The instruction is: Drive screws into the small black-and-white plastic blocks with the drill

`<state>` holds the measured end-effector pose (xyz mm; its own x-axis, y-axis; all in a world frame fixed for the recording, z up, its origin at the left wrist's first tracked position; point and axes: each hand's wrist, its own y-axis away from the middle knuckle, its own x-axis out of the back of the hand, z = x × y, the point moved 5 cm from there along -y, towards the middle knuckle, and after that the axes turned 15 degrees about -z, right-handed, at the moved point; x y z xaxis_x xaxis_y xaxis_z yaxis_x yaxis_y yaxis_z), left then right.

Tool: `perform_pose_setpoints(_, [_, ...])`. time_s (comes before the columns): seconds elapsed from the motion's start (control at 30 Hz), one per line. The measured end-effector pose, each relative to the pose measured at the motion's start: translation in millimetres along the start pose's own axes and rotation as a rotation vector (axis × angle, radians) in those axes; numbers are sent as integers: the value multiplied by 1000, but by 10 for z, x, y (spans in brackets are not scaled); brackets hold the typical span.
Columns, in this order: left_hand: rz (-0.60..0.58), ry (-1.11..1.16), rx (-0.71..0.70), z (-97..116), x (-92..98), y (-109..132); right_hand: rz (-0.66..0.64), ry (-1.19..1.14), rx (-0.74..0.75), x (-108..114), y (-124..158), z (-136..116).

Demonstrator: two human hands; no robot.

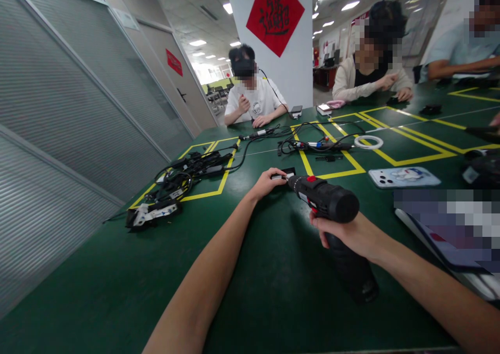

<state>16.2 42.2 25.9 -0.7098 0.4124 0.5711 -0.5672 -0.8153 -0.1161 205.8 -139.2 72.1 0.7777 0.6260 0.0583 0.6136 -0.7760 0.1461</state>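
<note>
My right hand point(353, 234) is wrapped round the handle of a black cordless drill point(322, 197) with red details. The drill lies nearly level, its chuck pointing forward and left. At the drill's tip, my left hand point(266, 183) has its fingers closed on a small black part point(289, 171) with a pale face, low over the green table. The fingers and the chuck partly hide this part, so its exact kind does not show. Whether the bit touches it I cannot tell.
Black cables point(195, 169) lie bundled at the left, more cables point(312, 144) beyond my hands. A white ring-shaped coil point(368, 142) and a phone point(404, 177) lie to the right. A blurred-out flat device point(453, 234) sits by my right forearm. Several people sit across the table.
</note>
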Motion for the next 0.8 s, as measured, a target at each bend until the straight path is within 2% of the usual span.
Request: perform_pose_setpoints(0.8, [0, -5, 5, 18, -4, 6, 18, -23, 3, -6, 13, 4])
